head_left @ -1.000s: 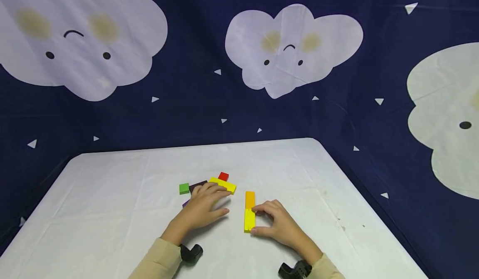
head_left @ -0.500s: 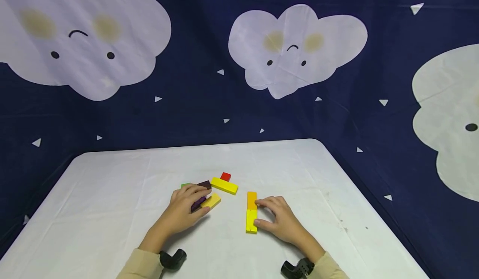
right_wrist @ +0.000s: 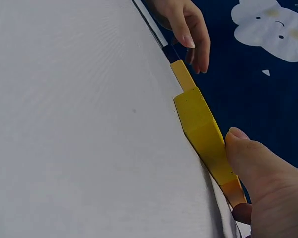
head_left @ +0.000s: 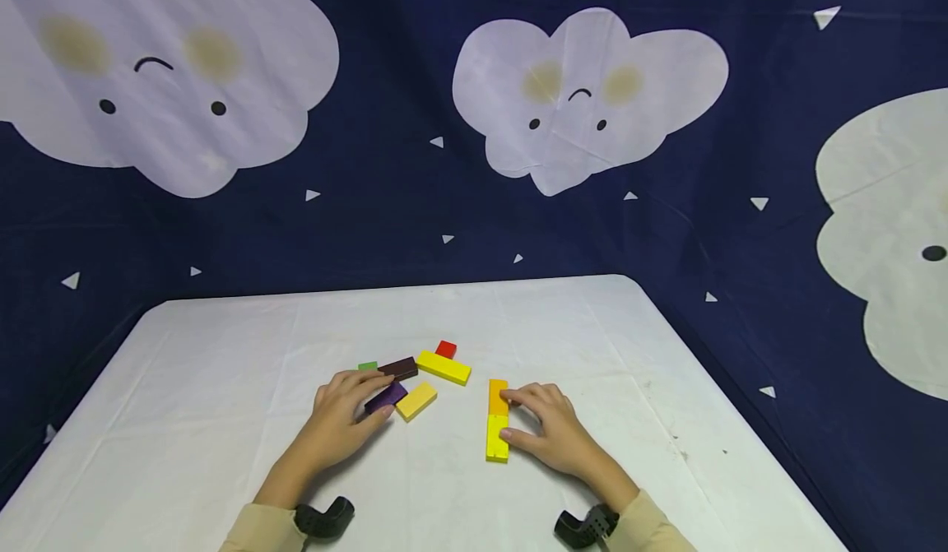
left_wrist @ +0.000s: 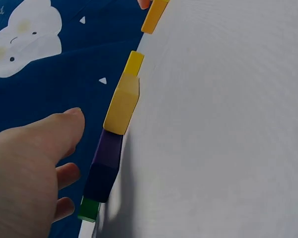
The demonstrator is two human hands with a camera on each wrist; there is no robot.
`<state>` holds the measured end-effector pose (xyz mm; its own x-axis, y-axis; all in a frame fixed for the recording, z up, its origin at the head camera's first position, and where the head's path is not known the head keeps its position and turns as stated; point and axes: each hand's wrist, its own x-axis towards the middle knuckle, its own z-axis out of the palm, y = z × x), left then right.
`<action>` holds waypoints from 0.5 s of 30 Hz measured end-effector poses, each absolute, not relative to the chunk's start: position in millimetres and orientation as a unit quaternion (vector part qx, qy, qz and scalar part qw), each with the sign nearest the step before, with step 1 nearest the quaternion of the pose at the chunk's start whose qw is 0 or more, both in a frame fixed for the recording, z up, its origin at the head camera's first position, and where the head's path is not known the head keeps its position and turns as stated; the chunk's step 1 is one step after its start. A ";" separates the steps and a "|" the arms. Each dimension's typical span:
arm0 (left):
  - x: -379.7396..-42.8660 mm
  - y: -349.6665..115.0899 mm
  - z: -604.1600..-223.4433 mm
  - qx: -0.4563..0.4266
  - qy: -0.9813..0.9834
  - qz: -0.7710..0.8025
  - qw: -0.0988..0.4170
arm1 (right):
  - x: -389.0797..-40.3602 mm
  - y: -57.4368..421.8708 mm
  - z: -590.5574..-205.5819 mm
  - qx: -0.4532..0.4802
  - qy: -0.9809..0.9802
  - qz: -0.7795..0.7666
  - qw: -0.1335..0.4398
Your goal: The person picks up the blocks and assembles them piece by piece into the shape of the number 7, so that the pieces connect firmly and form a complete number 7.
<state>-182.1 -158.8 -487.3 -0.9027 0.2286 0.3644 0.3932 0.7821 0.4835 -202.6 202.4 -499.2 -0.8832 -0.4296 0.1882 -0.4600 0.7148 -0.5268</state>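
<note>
In the head view my left hand [head_left: 336, 420] hovers beside a purple block [head_left: 387, 398], its fingers loosely bent. The left wrist view shows the left thumb [left_wrist: 54, 131] apart from the pale yellow block [left_wrist: 122, 104]. On the right, my right hand [head_left: 551, 429] touches two blocks lined up end to end, an orange block [head_left: 499, 396] and a yellow block [head_left: 497, 443]. Its index fingertip rests at the orange one and its thumb at the yellow one's right side. Neither block is gripped around.
Around the left hand lie a dark brown block [head_left: 400, 368], a partly covered green block [head_left: 367, 366], a long yellow block [head_left: 443, 368] and a small red block [head_left: 446, 349]. All are on a white table [head_left: 629, 354] against a dark blue cloud-print cloth [head_left: 385, 239].
My left hand has drawn back to the left from over the long yellow block, uncovering the purple and pale yellow blocks. The right fingertips have slid slightly forward along the lined-up pair.
</note>
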 end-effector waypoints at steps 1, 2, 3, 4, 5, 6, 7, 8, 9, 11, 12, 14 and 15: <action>-181.9 -159.5 -487.9 -0.162 -0.933 -0.287 0.144 | -202.6 202.4 -498.8 0.240 -0.926 0.289 0.026; -182.0 -160.3 -488.6 -0.159 -0.933 -0.288 0.142 | -202.7 202.5 -498.5 0.241 -0.927 0.288 0.026; -182.4 -160.9 -489.9 -0.157 -0.934 -0.289 0.143 | -202.7 202.5 -498.2 0.241 -0.927 0.287 0.025; -182.6 -161.4 -490.7 -0.154 -0.934 -0.289 0.142 | -202.7 202.5 -498.1 0.241 -0.927 0.287 0.025; -182.7 -161.8 -491.4 -0.151 -0.934 -0.289 0.142 | -202.7 202.3 -498.0 0.241 -0.927 0.287 0.024; -182.9 -162.4 -492.3 -0.150 -0.934 -0.290 0.143 | -202.8 202.2 -497.9 0.242 -0.926 0.288 0.023; -183.0 -162.8 -492.9 -0.149 -0.934 -0.291 0.143 | -202.9 201.9 -497.7 0.242 -0.926 0.289 0.022; -183.2 -163.2 -493.5 -0.149 -0.934 -0.292 0.143 | -203.0 201.6 -497.5 0.242 -0.926 0.290 0.021; -183.3 -163.5 -493.9 -0.148 -0.933 -0.294 0.143 | -203.1 201.4 -497.4 0.243 -0.925 0.290 0.021; -183.5 -164.2 -494.5 -0.147 -0.933 -0.295 0.145 | -203.5 201.1 -497.4 0.244 -0.925 0.291 0.021; -183.7 -164.6 -494.9 -0.146 -0.933 -0.295 0.146 | -203.7 201.0 -497.6 0.244 -0.925 0.291 0.022; -183.8 -165.4 -495.2 -0.141 -0.934 -0.296 0.143 | -204.0 200.9 -498.4 0.244 -0.925 0.289 0.023; -183.7 -165.8 -495.5 -0.138 -0.934 -0.297 0.142 | -204.2 200.9 -499.0 0.245 -0.925 0.289 0.024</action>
